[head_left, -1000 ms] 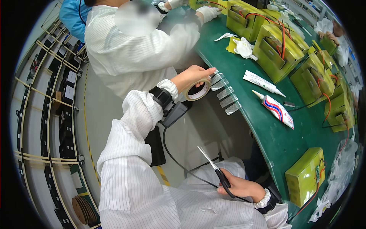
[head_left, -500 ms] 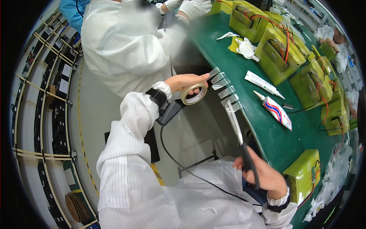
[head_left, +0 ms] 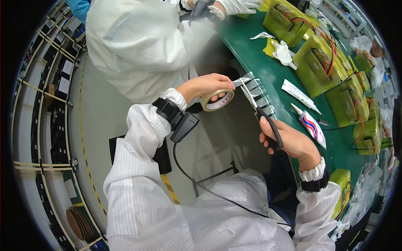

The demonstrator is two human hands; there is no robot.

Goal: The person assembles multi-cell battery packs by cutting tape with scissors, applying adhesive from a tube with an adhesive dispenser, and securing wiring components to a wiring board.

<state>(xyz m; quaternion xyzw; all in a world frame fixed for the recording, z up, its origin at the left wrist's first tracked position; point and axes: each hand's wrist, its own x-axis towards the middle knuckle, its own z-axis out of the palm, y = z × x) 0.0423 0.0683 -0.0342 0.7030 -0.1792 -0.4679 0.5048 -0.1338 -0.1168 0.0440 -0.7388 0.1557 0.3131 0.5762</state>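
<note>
Closest in, low in the frame, it's the striped white coat (head_left: 142,201), and from its sleeve comes the right hand (head_left: 293,142), its grip clamped on the black handles of the scissors (head_left: 264,114). Their blades point up and away, right by the tape! Over on the other side, the left hand (head_left: 205,86) has its grip closed round a roll of tape (head_left: 217,106), out past the bench edge, a clear length (head_left: 243,80) stretching from it to the bench (head_left: 247,50). Whether the blades straddle that length, I can't quite tell. Short strips (head_left: 260,93) hang in a row along the edge. Further across the green top lie a white tube (head_left: 300,96) and a striped tube (head_left: 313,127), side by side. Beyond them, yellow-green boxes (head_left: 320,67) with red wires, and a crumpled white cloth (head_left: 284,54). Up top, a co-worker (head_left: 134,54) in white, gloved hand (head_left: 243,6) over the bench!
</note>
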